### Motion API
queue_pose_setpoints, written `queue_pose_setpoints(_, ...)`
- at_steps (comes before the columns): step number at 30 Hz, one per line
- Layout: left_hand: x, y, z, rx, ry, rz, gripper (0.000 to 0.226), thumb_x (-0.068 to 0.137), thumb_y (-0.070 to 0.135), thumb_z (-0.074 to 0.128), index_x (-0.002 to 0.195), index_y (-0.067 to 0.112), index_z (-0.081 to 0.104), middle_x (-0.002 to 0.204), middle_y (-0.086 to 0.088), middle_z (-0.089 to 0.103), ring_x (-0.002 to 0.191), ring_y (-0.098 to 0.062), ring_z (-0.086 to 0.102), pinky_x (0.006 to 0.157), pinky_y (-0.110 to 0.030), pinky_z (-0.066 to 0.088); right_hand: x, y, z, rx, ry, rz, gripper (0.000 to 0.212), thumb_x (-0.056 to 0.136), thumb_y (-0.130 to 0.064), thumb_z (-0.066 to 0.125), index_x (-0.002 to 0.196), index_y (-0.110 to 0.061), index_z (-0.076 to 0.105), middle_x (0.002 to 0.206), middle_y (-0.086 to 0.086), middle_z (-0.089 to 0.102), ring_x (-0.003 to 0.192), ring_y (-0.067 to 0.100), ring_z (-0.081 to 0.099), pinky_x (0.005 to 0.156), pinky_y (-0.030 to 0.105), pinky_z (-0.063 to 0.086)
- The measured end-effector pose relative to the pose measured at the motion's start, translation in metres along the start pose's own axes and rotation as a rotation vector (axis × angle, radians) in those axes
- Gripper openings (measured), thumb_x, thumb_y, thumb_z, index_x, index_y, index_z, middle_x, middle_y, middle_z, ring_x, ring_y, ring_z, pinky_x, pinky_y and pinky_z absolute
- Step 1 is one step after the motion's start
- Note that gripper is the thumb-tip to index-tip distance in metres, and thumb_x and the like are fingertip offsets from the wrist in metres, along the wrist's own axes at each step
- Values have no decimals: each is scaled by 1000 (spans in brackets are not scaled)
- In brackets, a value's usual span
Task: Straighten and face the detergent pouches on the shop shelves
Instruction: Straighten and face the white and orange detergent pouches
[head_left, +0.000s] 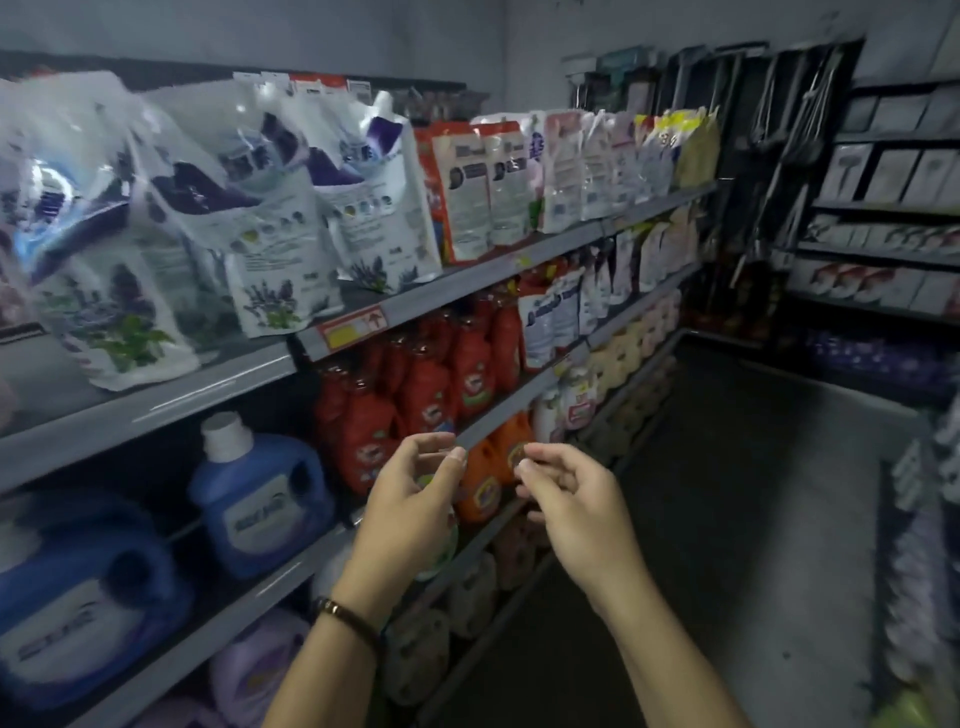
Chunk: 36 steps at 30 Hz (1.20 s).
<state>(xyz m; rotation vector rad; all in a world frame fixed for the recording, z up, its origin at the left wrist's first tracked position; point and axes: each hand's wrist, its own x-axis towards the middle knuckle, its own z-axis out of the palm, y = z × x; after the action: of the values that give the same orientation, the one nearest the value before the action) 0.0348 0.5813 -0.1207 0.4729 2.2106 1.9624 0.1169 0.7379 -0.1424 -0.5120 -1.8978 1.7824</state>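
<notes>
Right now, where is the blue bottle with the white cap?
Head view, left side: the blue bottle stands below the lavender pouches, beside the red bottles.

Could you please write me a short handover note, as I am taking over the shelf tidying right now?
Left hand: empty, fingers loosely curled, in front of the red bottles. Right hand: empty too, beside it. Neither touches a pouch.
Lavender pouches on the top shelf lean at mixed angles. The red and white pouches next to them stand upright but seem to show back labels.
Done: nothing clearly finished.
Left: straighten the lavender ones, turn the red and white ones, check the far pouches.
</notes>
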Motion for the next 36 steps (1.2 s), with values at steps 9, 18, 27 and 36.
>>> queue_pose_setpoints(9, 81, -5, 117, -13, -45, -4, 14, 102, 38, 67, 116, 34, 69, 105, 14, 77, 99, -16, 77, 89, -46, 63, 102, 15, -86, 6, 12, 16, 19, 97, -39, 69, 114, -32, 75, 104, -7, 80, 99, 10, 76, 95, 45, 61)
queue_pose_setpoints(18, 224, -9, 194, 22, -94, 44, 19, 103, 37, 67, 120, 31, 67, 110, 9, 75, 88, 0, 74, 90, -40, 63, 244, 16, -118, -74, 42, 6, 11, 102, -28, 68, 110, -28, 75, 102, -1, 80, 98, 12, 76, 90, 40, 62)
queue_pose_setpoints(27, 345, -14, 242, 44, -94, -11, 15, 102, 41, 66, 117, 37, 66, 114, 12, 74, 94, -6, 76, 90, -39, 63, 377, 24, -140, -39, 52, 44, 11, 102, -26, 68, 109, -27, 76, 101, -1, 81, 97, 16, 77, 86, 41, 62)
queue_pose_setpoints(36, 422, -33, 287, 111, 59, -93, 22, 104, 38, 64, 125, 30, 63, 113, 10, 73, 89, -2, 75, 78, -28, 63, 507, 60, -156, -27, -95, 57, 8, 102, -28, 68, 107, -28, 74, 96, -1, 80, 95, 15, 77, 92, 51, 63)
